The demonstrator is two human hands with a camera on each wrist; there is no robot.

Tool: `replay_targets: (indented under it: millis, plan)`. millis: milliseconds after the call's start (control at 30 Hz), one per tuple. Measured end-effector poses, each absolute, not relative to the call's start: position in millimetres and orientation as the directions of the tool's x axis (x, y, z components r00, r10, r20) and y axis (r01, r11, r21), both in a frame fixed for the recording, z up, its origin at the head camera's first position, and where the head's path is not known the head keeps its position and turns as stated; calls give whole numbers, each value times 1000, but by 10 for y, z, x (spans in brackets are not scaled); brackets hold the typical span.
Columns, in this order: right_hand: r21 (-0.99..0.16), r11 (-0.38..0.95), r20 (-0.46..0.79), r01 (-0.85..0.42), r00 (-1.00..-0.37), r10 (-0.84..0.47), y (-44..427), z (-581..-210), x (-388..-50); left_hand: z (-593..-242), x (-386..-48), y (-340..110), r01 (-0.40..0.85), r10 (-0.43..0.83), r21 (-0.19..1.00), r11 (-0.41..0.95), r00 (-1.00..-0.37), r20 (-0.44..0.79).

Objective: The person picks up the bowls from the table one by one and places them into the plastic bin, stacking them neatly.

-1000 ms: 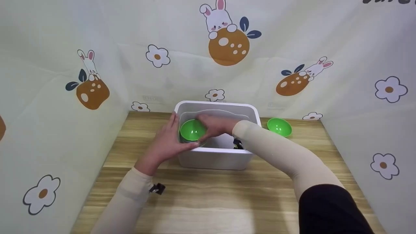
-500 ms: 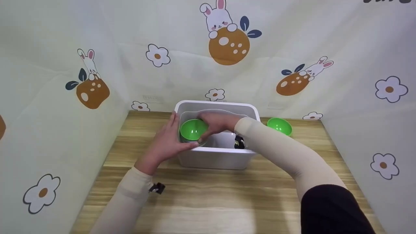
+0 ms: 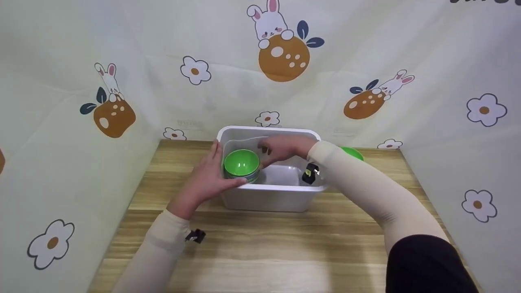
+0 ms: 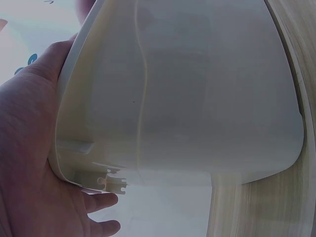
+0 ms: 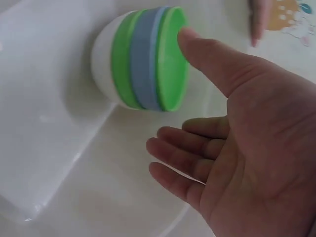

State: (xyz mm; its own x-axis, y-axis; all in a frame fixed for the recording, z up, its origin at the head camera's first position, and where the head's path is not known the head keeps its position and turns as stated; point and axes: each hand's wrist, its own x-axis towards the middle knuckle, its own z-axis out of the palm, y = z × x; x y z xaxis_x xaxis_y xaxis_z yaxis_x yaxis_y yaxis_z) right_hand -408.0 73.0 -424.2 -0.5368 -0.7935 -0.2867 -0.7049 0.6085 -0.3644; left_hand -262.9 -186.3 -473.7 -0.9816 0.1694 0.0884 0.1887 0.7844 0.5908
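Inside the white plastic bin (image 3: 264, 199), at its left end, stands a stack of small bowls (image 5: 148, 59). From the right wrist view the stack runs white, green, blue and green, with the green bowl (image 3: 241, 162) on top. My right hand (image 3: 285, 148) is inside the bin just right of the stack; its fingers are spread and loose, holding nothing. The thumb tip is close to the top bowl's rim. My left hand (image 3: 205, 177) holds the bin's front left corner, thumb along the front rim and fingers along the left side.
Another green bowl (image 3: 353, 153) lies on the wooden table (image 3: 260, 252) right of the bin, partly hidden by my right sleeve (image 3: 366, 183). A printed curtain (image 3: 228, 89) closes off the back and both sides. The bin stands close to the back one.
My right hand has let go of the bowl stack and moved right, away from it. The left hand keeps its place on the bin. My right forearm now covers more of the far bowl.
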Motion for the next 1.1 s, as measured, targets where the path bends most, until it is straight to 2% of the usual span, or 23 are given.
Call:
replay_targets:
  millis: [133,267,500,733,900,1100]
  plan:
    - [-415,594,-247,-689,-544,-802,872,-4076,-4049,-4734,-2618,-1861,185,169,595,783,-982,83]
    - [-501,562,-155,-658,-571,-806,1078,-3895,-3965,-4721,-2606,-1854,179,167,593,785,-983,75]
    - [-608,512,80,-606,-689,-720,1527,-3778,-3780,-4739,-2627,-1859,176,160,578,797,-984,79]
    - [-695,493,223,-524,-808,-545,2041,-3940,-3629,-4768,-2635,-1870,184,165,580,794,-983,86]
    - [-749,454,292,-482,-856,-426,2381,-4130,-3529,-4763,-2638,-1866,188,169,578,794,-982,88]
    - [-780,459,307,-425,-899,-312,2700,-4342,-3456,-4755,-2649,-1863,203,179,579,790,-979,98]
